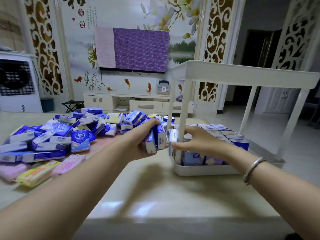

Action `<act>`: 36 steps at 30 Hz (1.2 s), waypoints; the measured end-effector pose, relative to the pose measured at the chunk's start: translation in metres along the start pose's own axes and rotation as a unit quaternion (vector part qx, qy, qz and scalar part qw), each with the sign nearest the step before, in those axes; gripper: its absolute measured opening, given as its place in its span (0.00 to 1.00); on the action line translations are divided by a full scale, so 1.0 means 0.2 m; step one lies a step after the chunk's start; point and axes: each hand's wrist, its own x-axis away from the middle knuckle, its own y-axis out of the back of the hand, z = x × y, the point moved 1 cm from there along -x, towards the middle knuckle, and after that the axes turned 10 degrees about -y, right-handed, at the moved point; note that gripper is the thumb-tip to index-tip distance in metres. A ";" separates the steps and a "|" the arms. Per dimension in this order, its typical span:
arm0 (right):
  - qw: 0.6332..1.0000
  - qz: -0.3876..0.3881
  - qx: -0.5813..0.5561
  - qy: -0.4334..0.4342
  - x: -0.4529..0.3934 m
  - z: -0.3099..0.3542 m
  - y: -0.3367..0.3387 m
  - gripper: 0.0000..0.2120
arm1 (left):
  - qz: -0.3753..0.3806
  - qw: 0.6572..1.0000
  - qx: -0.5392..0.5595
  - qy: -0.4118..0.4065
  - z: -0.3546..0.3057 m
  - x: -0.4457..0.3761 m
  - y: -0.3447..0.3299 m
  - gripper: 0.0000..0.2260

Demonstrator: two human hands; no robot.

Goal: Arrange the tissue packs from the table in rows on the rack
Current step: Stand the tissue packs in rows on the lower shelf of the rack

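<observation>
A heap of blue, white, yellow and pink tissue packs covers the left half of the table. The white two-level rack stands at the right; its lower tray holds packs in rows. My left hand grips a small bundle of blue packs upright, just left of the rack's front post. My right hand pinches a single pack at the tray's near left corner, partly behind the post.
The rack's top shelf hangs over the tray on thin white posts. Beyond the table stand a low TV cabinet and a covered wall TV. A bracelet is on my right wrist.
</observation>
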 end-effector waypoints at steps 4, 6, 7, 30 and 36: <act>0.999 0.022 0.031 -0.009 -0.05 0.00 0.02 0.15 | 0.013 1.000 -0.003 0.002 0.04 -0.05 0.00 0.17; 1.000 0.017 0.021 0.012 -0.08 0.00 0.01 0.11 | 0.016 1.000 -0.003 0.002 0.06 -0.07 -0.01 0.18; 1.000 0.019 0.013 0.014 -0.08 0.00 0.01 0.11 | 0.023 1.000 -0.004 0.001 0.06 -0.07 -0.02 0.17; 0.993 -0.006 0.090 0.077 0.01 -0.09 0.05 0.04 | 0.004 0.993 -0.097 -0.064 0.11 -0.06 -0.11 0.12; 0.986 -0.012 0.139 0.087 0.01 -0.09 0.05 0.07 | -0.009 0.986 -0.130 -0.100 0.09 -0.10 -0.13 0.10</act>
